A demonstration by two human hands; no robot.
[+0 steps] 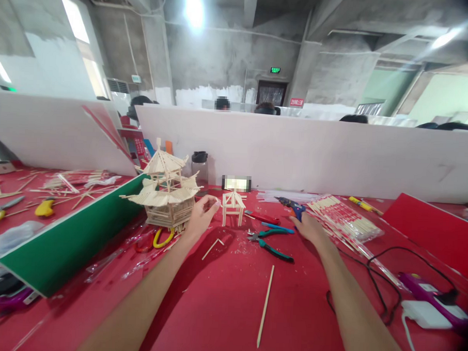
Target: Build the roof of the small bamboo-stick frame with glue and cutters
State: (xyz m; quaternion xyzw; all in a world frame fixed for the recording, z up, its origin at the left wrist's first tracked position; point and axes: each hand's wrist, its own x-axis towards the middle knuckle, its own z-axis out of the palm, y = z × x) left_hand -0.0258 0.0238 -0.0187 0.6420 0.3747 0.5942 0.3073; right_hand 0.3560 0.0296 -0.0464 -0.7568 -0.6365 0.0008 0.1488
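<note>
My left hand point(204, 212) is curled with thumb and fingertips close together, just left of a small stick pavilion frame point(233, 208). A pale bit shows at its fingertips, too small to name. To its left stands a larger two-roofed pagoda point(167, 193) made of thin wooden sticks. My right hand point(308, 226) grips a dark and blue glue gun point(295, 205), its nozzle pointing left toward the back. Between my hands lie green-handled cutting pliers point(273, 244), a red-handled knife point(263, 217) and a blue pen-like stick point(280, 228).
One stick point(266, 306) lies in front, with a bent stick piece point(213, 248) farther left. A green board point(80, 231) and yellow-handled scissors point(164, 238) are at left. At right are bagged sticks point(344, 219), a black cord point(383, 306) and a white adapter point(425, 314).
</note>
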